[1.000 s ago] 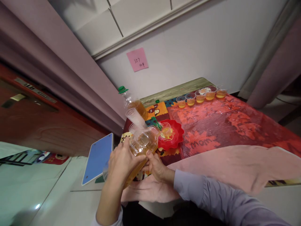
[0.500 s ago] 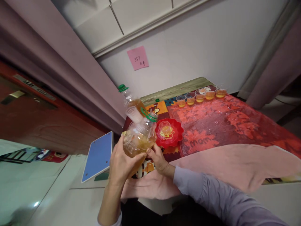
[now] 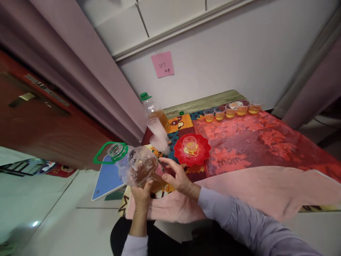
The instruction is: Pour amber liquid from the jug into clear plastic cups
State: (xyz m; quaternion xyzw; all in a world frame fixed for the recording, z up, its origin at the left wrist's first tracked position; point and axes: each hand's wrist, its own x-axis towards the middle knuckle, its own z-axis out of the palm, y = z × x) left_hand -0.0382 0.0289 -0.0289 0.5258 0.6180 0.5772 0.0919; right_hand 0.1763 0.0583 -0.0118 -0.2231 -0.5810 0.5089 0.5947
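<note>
A large clear bottle [image 3: 138,165] of amber liquid, with a green handle ring round its uncapped neck, leans to the left at the table's near left corner. My left hand [image 3: 142,193] holds it from below, the thumb on its near side and the other fingers hidden. Beside the bottle's base is my right hand [image 3: 177,176], its fingers apart; whether the fingertips touch the bottle is unclear. To the right, a red scalloped plate [image 3: 204,153] holds a small clear cup [image 3: 190,144] with some amber liquid. Stacked clear cups [image 3: 157,129] lie behind the bottle.
Another bottle [image 3: 161,119] with a green cap stands at the back left. Several cups of amber liquid [image 3: 230,111] line the back edge. A pink cloth [image 3: 239,185] covers the front edge. At the left is a blue board [image 3: 106,181].
The bottle has swung left and tipped over further, its neck now pointing left. My left hand has moved lower under it. My right hand has come off its side and its fingers have spread.
</note>
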